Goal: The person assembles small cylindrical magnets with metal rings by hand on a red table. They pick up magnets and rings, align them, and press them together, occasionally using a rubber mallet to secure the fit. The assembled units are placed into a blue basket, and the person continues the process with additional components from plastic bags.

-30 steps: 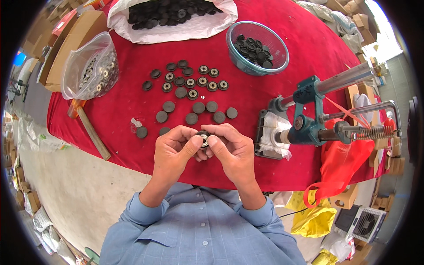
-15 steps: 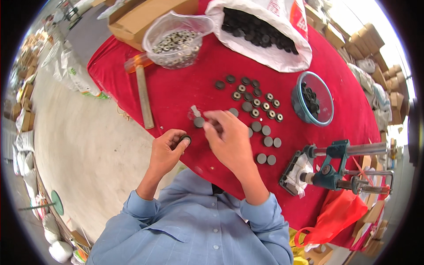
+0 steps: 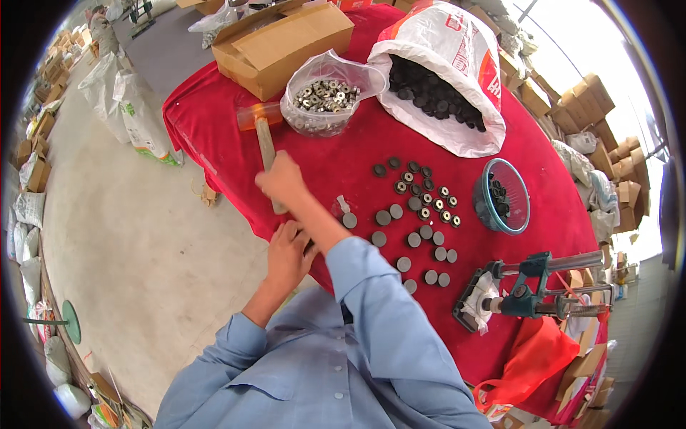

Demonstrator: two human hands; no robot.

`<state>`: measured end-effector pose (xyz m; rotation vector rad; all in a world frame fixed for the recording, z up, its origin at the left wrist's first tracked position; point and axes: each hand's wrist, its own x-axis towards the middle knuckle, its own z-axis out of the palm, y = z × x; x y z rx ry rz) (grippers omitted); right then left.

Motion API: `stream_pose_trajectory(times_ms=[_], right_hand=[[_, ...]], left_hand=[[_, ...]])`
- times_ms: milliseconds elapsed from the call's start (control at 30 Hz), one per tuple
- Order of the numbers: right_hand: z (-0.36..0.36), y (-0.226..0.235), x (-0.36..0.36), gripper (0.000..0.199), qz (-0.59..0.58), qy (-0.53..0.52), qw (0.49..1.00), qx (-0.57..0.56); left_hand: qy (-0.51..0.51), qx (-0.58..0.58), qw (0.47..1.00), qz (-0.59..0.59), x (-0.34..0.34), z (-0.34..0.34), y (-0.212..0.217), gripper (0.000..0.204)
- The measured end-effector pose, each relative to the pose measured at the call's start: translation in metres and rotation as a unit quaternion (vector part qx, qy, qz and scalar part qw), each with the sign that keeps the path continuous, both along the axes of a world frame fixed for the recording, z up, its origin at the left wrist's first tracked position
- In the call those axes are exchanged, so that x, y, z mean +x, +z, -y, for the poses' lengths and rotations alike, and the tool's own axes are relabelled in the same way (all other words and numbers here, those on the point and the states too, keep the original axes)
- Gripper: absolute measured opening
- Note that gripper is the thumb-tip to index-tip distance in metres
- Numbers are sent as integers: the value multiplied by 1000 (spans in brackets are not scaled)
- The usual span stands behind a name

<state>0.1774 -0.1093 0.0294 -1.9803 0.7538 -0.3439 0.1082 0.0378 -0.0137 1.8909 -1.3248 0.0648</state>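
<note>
The right hand (image 3: 281,180) reaches across the red table (image 3: 214,136) and closes around the wooden handle of a mallet (image 3: 265,143) with an orange head; its fingers hide the lower handle. The left hand (image 3: 289,252) sits at the table's near edge, fingers curled loosely; whether it holds anything cannot be told, since the right forearm covers part of it.

Just right of the hands lie rows of dark discs (image 3: 418,214), some with pale centres. Beyond the mallet, a clear plastic bag (image 3: 325,100) holds small metal rings. A white sack (image 3: 443,79) with red printing lies open, full of black discs. A blue-rimmed bowl (image 3: 501,196) holds more black discs. A cardboard box (image 3: 286,43) rests at the far edge. A teal hand press (image 3: 532,293) stands near the right edge.
</note>
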Motion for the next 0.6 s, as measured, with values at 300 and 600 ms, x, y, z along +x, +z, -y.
stream_pose_trajectory(times_ms=[300,600], right_hand=[[-7,103,-174,71,125,68,989,-49],[-58,85,-263,67,-7,36,986,-161]], left_hand=[[58,-8,996,-69,21,19,-9,58],[71,-53,976,-201,19,-1,-10,101]])
